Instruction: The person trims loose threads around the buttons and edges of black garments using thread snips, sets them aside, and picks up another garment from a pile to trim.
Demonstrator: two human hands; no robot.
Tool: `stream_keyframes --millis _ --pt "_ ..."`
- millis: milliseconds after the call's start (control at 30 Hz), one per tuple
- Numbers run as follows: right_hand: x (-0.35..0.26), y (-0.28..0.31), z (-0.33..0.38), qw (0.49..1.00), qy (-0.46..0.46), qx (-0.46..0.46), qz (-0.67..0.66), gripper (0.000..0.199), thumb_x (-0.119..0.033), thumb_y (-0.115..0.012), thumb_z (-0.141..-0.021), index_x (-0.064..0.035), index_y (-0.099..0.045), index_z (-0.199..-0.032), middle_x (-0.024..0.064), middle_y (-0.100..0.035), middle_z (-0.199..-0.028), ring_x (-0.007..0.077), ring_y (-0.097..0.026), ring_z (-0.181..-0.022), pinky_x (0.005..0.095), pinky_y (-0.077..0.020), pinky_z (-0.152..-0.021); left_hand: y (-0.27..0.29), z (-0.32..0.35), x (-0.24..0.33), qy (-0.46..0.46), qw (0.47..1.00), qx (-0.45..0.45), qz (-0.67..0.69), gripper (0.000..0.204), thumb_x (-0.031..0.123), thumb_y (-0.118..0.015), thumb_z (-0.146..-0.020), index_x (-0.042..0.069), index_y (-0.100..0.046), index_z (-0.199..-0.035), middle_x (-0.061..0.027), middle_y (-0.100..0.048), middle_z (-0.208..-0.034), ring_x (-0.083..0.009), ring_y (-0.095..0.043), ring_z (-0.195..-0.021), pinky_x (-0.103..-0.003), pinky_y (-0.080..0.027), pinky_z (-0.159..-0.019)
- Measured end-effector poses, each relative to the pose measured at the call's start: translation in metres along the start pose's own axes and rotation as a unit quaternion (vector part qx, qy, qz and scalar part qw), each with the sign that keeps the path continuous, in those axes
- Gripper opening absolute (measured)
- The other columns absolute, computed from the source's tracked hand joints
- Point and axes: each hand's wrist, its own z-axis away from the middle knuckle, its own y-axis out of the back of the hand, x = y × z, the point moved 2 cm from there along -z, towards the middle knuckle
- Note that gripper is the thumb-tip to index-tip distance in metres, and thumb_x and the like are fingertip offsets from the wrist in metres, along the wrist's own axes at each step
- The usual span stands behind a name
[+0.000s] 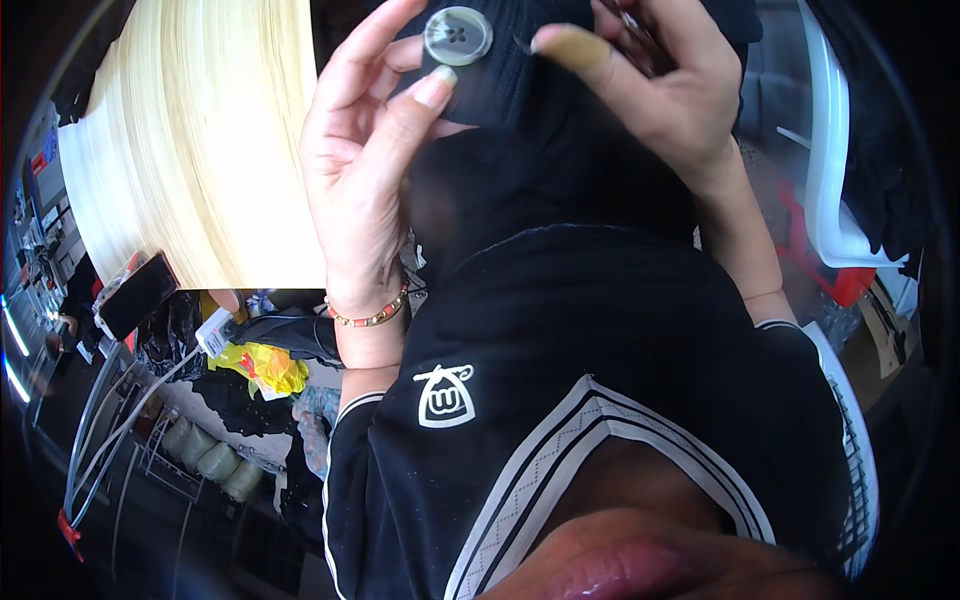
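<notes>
A round grey-green button point(458, 36) with several holes is pinched at its rim by my left hand point(365, 140), thumb below and fingers above. The button lies against dark ribbed fabric point(500, 85), which spreads over my lap. To the right of it, my right hand point(670, 100) is closed, its thumb tip wrapped in something yellowish-brown. A thin dark sliver point(522, 45) shows just beside that thumb tip; its kind is unclear. Within the right hand's curled fingers sits a dark, shiny metal tool point(650, 40), mostly hidden.
A pale wood-grain table point(200, 140) stands at the left, with a phone point(138, 297) at its near corner and a white plug with a cable point(213, 332) beside it. Below are a yellow bag point(262, 368) and thread cones point(212, 455). A white curved plastic piece point(835, 180) is at the right.
</notes>
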Motion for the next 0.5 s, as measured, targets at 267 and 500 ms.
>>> stream_keyframes --millis 267,500 --pt "0.01 -0.004 -0.001 0.989 0.138 -0.004 0.061 0.031 -0.003 -0.076 -0.082 0.0029 -0.069 -0.111 0.0105 -0.065 -0.078 0.0156 -0.058 -0.06 0.026 -0.0446 -0.054 -0.008 -0.001 -0.01 -0.005 0.999 -0.031 -0.033 0.046 0.003 -0.061 -0.093 -0.002 -0.054 -0.138 -0.002 -0.063 -0.107 -0.001 -0.057 -0.081 -0.011 -0.04 -0.065" --pt "0.024 -0.023 0.01 0.995 0.037 0.054 -0.07 0.018 -0.004 -0.068 -0.092 0.0046 -0.069 -0.108 0.0106 -0.069 -0.086 0.0126 -0.064 -0.072 0.0236 -0.0492 -0.063 -0.012 -0.004 -0.017 0.013 1.0 -0.018 0.015 0.045 0.001 -0.064 -0.092 -0.004 -0.055 -0.135 -0.0062 -0.066 -0.107 -0.0042 -0.062 -0.082 -0.016 -0.056 -0.072"
